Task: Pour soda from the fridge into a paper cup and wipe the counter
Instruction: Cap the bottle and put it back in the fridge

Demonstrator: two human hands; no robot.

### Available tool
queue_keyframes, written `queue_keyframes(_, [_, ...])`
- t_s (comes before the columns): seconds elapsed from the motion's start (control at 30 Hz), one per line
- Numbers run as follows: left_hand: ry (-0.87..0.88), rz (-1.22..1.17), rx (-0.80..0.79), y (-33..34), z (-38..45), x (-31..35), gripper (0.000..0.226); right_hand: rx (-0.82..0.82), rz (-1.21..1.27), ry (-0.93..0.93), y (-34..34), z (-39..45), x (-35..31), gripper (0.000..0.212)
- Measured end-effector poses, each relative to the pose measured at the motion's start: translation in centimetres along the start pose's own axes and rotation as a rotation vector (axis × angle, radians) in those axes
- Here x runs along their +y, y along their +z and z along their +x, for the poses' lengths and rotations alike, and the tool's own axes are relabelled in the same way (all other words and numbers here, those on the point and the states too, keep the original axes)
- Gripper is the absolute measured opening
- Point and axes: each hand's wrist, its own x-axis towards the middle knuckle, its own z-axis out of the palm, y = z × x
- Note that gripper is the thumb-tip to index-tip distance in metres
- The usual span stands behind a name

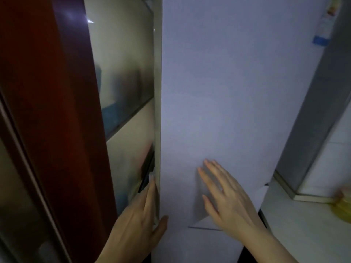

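Tall white fridge door [218, 88], smooth flat panel, fills the middle of the view; everything else placed relative to it.

Left hand [140, 215] at the door's left edge, low down: fingers reach along the edge w/ tips going behind it into the narrow gap, thumb wraps round onto the white front face. So it grips the edge, fingers one side, thumb the other.

Right hand [226, 196] on the door's front face, to the right of the left hand & slightly higher. Fingers straight & spread, pointing up-left, palm toward the panel. Looks flat against it, but can't tell for sure if the palm touches.

Left of the door: a grey frosted glass panel [121, 69] w/ blurry reflections, then a dark red glossy wood frame [57, 111] further left.

Right of the door: a grey metal-look side panel [313, 120] running up, & below it a pale white counter [296, 228]. At the counter's far right edge, well apart from the door, a yellow blurred thing [341, 205], too blurred to identify. Near the door's top right, a small colourful sticker strip [324, 25], text unreadable.

Soda not visible; paper cup not visible either.
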Motion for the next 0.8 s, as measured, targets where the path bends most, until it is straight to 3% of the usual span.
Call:
queue_keyframes(0.27, [-0.199, -0.115, 0.123, 2.1, 7.2, -4.4, 0.102, -0.086, -0.112, -0.031, 6.1, 5.9, 3.1, 0.082])
queue_keyframes(0.37, [-0.25, -0.129, 0.149, 2.6, 9.3, -5.4, 0.098, -0.069, -0.143, -0.007, 7.1, 7.6, 5.1, 0.077])
queue_keyframes(0.5, [-0.292, -0.096, 0.16, 3.9, 11.6, -5.0, 0.109, -0.049, -0.238, 0.059, 8.0, 9.6, 8.4, 0.074])
queue_keyframes(0.67, [-0.24, -0.118, 0.323, 6.3, 14.3, -5.0, 0.119, -0.037, -0.285, 0.005, 9.8, 10.9, 10.6, 0.075])
queue_keyframes(0.8, [-0.291, -0.12, 0.311, 7.7, 17.0, -5.9, 0.113, -0.031, -0.273, -0.029, 10.6, 11.9, 12.0, 0.073])
